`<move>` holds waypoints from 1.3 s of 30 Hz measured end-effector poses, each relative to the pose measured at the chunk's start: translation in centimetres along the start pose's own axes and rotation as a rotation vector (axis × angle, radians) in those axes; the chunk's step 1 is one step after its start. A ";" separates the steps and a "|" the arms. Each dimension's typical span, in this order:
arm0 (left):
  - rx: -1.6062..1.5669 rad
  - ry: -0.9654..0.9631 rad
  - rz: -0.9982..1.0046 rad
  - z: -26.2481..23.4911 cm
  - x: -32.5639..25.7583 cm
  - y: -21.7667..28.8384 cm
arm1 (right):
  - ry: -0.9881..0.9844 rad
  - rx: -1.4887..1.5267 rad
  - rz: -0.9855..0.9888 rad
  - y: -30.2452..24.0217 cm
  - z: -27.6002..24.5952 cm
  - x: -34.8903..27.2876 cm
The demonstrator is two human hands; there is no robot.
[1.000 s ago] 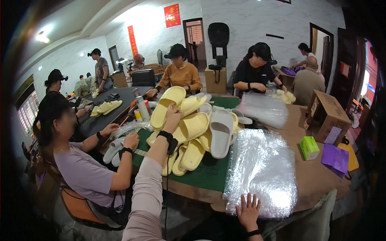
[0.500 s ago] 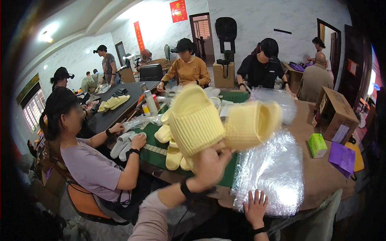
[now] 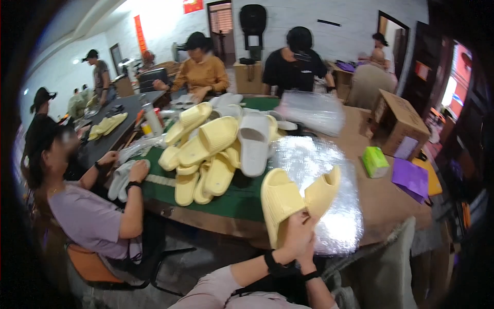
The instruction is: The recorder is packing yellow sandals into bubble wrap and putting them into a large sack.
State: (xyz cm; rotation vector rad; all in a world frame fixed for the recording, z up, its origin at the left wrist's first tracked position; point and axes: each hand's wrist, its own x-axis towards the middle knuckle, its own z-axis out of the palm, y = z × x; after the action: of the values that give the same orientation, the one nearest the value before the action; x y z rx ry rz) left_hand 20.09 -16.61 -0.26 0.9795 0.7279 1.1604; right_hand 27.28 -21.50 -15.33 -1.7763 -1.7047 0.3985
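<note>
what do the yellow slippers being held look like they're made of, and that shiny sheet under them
The yellow slippers: probably moulded foam or soft rubber, matt, thick one-piece soles and straps with rounded edges and no seams. The shiny sheet: thin clear plastic, likely a stack of bags or film, glossy, with crinkled white glare. Both hands hold the pair at its lower end.

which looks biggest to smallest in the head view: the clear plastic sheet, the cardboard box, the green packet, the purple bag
1. Clear plastic sheet
2. Cardboard box
3. Purple bag
4. Green packet

Nearness to the camera enlarges the sheet.
</note>
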 end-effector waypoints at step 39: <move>-0.185 0.078 -0.443 -9.8 -3.1 -7.8 | 0.353 -0.076 0.013 -3.5 -9.6 -2.2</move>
State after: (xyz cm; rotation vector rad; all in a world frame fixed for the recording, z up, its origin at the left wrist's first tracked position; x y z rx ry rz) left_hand 13.85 -17.90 -11.45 0.5809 0.8335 0.8600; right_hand 30.24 -25.98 -6.38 -1.7879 -1.4749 0.0205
